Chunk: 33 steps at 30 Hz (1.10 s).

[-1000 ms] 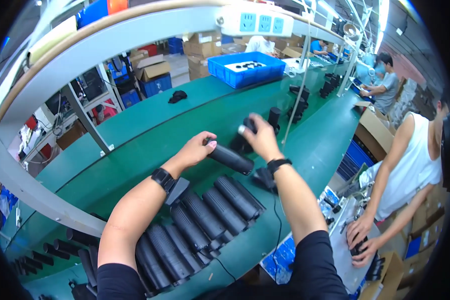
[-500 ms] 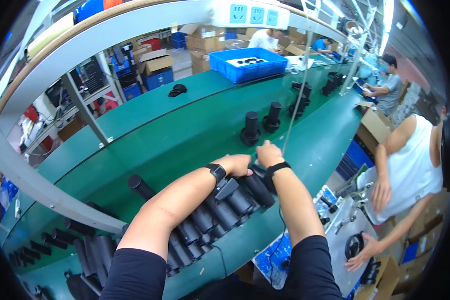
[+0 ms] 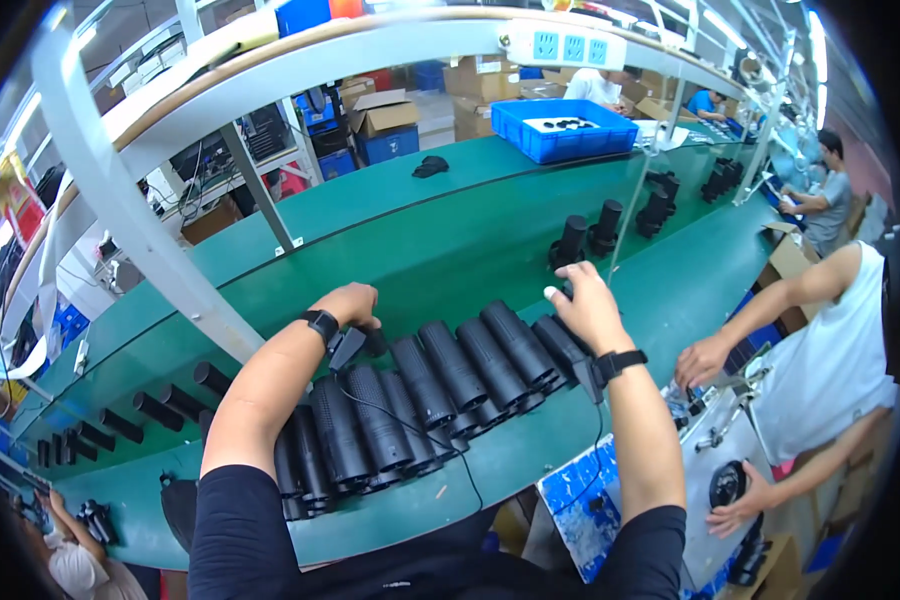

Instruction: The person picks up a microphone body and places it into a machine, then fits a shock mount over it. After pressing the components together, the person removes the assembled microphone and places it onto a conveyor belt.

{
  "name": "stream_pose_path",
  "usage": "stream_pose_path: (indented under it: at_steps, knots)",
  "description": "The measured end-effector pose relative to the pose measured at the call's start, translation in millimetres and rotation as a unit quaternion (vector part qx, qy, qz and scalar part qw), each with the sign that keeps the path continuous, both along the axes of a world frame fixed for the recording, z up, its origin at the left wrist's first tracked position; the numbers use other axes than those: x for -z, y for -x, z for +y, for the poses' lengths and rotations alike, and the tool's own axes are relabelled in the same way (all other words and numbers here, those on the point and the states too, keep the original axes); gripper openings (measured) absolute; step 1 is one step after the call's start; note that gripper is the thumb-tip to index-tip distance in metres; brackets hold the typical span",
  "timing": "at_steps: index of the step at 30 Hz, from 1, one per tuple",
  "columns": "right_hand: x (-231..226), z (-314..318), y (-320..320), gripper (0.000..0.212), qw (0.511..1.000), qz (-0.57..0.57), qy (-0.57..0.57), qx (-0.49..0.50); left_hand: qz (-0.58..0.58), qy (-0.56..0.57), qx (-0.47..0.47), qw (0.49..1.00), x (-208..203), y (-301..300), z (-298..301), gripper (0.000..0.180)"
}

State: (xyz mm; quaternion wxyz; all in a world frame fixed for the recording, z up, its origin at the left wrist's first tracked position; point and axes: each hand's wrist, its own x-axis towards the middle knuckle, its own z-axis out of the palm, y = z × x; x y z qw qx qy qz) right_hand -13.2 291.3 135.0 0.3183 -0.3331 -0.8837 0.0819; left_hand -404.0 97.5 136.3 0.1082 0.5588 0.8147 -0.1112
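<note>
Several black ribbed cylinders [image 3: 425, 385] lie side by side in a stacked row on the green bench in front of me. My left hand [image 3: 353, 303] is at the far left part of the row, fingers curled down over the end of a black cylinder [image 3: 374, 343]; its grip is partly hidden. My right hand [image 3: 592, 308] hovers over the row's right end, thumb and fingers apart, above another black cylinder [image 3: 558, 338]. Each wrist wears a black strap with a small device, and thin cables trail over the row. Beyond the right hand stands an upright black cylinder on a wider base [image 3: 570, 243].
More upright black pieces [image 3: 654, 212] line the bench's far right. Black cylinders [image 3: 157, 410] lie at the left. A blue bin [image 3: 563, 135] sits on the back ledge. A metal post [image 3: 160, 210] rises at left. A person in white [image 3: 820, 350] works close on my right.
The view has swung left. My hands have separated: the left has moved along the row to the left, the right stays near the right end with its fingers opened.
</note>
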Motion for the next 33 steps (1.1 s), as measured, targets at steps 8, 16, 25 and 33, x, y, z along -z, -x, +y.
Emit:
stream_pose_path:
  at_steps: [8, 16, 25, 33]
  knots:
    - [-87.4, -143.1, -44.2, 0.053, 0.973, 0.163, 0.149, -0.074, -0.112, -0.351, 0.091, 0.925, -141.8, -128.3, -23.4, 0.041]
    - [-111.1, -224.8, -108.5, 0.055, 0.955, 0.199, 0.211, -0.062, -0.417, -0.41, 0.346, 0.734, -156.1, -301.2, -46.0, 0.047]
    - [-8.2, -294.4, -229.1, 0.042, 0.746, 0.57, 0.333, 0.092, -0.696, -0.101, 0.241, 0.669, 27.1, -422.3, -110.1, 0.052]
    - [93.4, -393.1, -283.0, 0.045, 0.779, 0.538, 0.293, 0.13, -0.859, 0.178, 0.117, 0.465, 134.1, -461.1, -165.5, 0.059]
